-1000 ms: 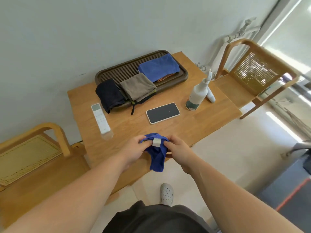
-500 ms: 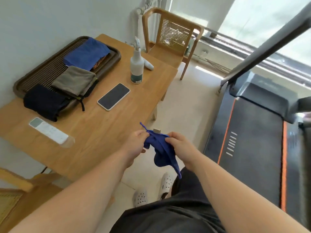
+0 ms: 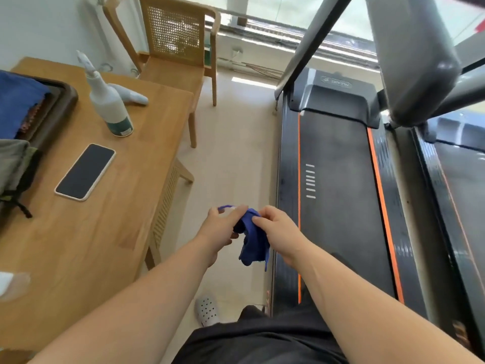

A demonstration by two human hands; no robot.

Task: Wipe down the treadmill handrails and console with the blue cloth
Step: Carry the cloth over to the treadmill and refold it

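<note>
Two bare forearms stretch forward above dark shorts (image 3: 262,345) and one white perforated shoe (image 3: 207,310) on the pale floor. The left hand (image 3: 223,229) and right hand (image 3: 278,232) meet over that floor, between the wooden table (image 3: 91,245) and the treadmill (image 3: 338,206), just beside its near edge. Both hold the blue cloth (image 3: 253,243). The left hand's fingers lie close together across the cloth's upper edge, with the thumb under it. The right hand's fingers are curled and pinch the bunched top between thumb and forefinger. The rest of the cloth hangs loose below the hands, touching neither table nor treadmill.

On the table to the left a dark-screened phone (image 3: 85,171) lies flat. Farther on a white spray bottle (image 3: 110,106) stands upright, near a dark tray (image 3: 63,101) that holds folded cloths. To the right the black belt runs away between orange stripes. A thick grey handrail (image 3: 420,74) juts in above it, well apart from the hands. Beyond the table stands a wooden chair (image 3: 173,35) with a cane back, by the window
</note>
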